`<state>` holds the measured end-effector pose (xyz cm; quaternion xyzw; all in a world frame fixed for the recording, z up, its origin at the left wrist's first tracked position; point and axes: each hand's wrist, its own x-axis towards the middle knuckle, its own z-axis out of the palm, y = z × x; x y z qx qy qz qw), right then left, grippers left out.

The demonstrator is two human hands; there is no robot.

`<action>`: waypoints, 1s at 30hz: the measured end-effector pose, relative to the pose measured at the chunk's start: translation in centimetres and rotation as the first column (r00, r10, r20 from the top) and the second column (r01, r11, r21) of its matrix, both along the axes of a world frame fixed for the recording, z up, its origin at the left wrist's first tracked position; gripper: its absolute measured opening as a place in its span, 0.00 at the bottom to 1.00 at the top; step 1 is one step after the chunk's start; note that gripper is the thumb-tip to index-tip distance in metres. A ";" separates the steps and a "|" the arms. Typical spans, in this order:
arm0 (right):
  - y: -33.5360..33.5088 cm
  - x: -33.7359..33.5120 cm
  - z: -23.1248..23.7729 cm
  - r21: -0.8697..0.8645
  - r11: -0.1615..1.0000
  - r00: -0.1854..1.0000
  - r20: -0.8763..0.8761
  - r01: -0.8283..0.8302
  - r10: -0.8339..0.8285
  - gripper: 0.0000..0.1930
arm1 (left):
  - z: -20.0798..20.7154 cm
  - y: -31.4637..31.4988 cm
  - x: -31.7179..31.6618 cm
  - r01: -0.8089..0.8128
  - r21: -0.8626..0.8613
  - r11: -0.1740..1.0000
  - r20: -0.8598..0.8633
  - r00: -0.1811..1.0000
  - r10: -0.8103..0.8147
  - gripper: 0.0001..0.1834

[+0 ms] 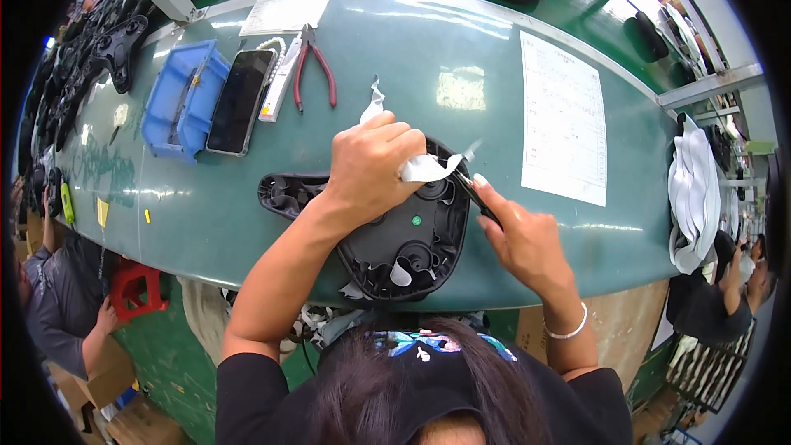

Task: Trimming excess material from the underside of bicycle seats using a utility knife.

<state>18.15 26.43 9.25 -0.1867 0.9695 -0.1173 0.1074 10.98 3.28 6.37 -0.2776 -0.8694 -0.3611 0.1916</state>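
A black moulded shell [387, 239] with a narrow arm to the left lies hollow side up before me, at the table's near edge. White scraps of thin material show along its rim. My left hand [375, 161] is closed over its far part, gripping a white strip [430, 169] that runs out on both sides of the fist. My right hand [523, 235] is closed round a slim black-handled tool [484, 204], its index finger stretched along it. The tool's tip meets the strip at the shell's right rim and is blurred, so its exact kind is unclear.
On the green table [610, 255] lie a blue bin [185, 99], a phone [241, 103], red-handled pliers [313, 70] and a paper sheet [564, 119]. More black shells [124, 45] are heaped at left. White pieces [694, 194] hang at right. Other people sit on both sides.
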 end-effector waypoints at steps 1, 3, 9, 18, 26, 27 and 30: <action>-0.2 0.6 -0.2 0.001 1.000 1.000 0.005 -0.002 0.002 0.29 | -0.1 0.0 -0.2 0.011 0.144 0.990 -0.039 0.999 -0.005 0.12; -0.5 3.4 -0.9 -0.078 0.995 0.995 -0.074 0.056 -0.062 0.30 | 0.4 -0.2 -0.3 -0.068 0.267 0.961 -0.010 0.997 0.073 0.13; -1.7 4.6 0.5 -0.135 0.985 0.993 -0.016 0.110 -0.114 0.28 | -0.4 -1.9 -0.2 -0.341 0.732 0.590 0.516 0.843 -0.153 0.04; 0.7 -9.9 3.6 0.095 0.859 0.859 -0.060 -0.503 0.509 0.22 | 1.6 -1.7 8.3 -0.104 0.594 0.797 0.491 0.832 -0.258 0.22; 4.9 -3.2 4.2 0.193 0.958 0.974 -0.043 -0.210 0.222 0.27 | 6.0 -12.8 6.1 0.078 0.984 0.159 -0.007 0.914 -0.405 0.21; 4.8 -1.3 4.6 0.181 0.959 0.972 -0.041 -0.219 0.230 0.27 | 8.5 -14.0 4.8 0.180 0.972 0.151 -0.111 0.918 -0.380 0.20; 5.0 1.7 4.5 0.282 0.959 1.000 -0.003 -0.020 0.022 0.28 | 5.7 -15.6 -0.3 -0.190 0.979 0.068 0.193 0.779 -0.596 0.16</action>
